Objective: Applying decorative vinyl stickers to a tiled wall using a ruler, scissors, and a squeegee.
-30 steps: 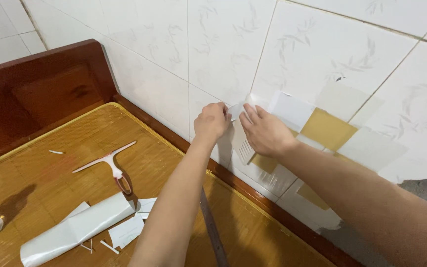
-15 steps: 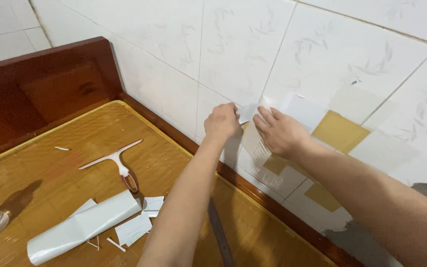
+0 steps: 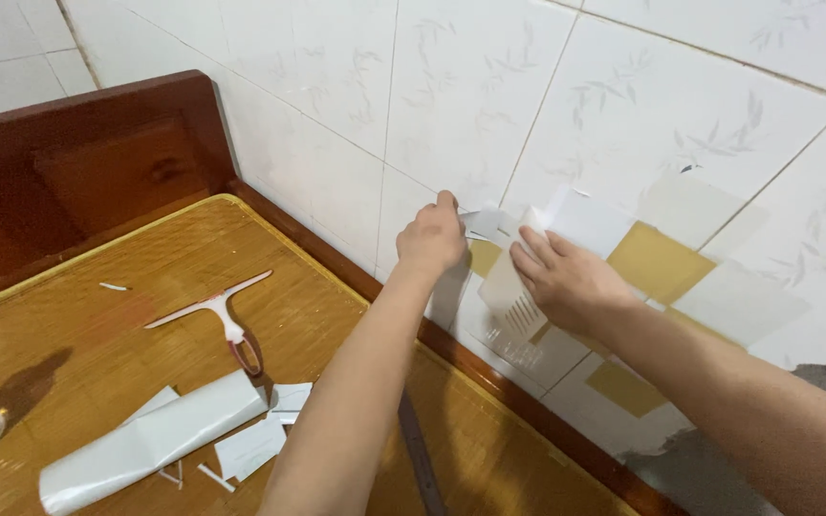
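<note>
The left hand [image 3: 432,234] pinches a translucent white film sheet [image 3: 566,225] on the white tiled wall [image 3: 489,86]; the right hand [image 3: 566,279] presses it open-palmed above the wooden tabletop [image 3: 145,277].

white leaf-patterned wall tiles [image 3: 489,86], yellow-ochre patches [image 3: 657,260], white film [image 3: 585,220]

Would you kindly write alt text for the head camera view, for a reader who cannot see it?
Two bare hands press against a white tiled wall: the left hand pinches a small white sheet, the right hand lies flat on a larger one. Below, a squeegee and a white roll lie on a wooden surface.
</note>
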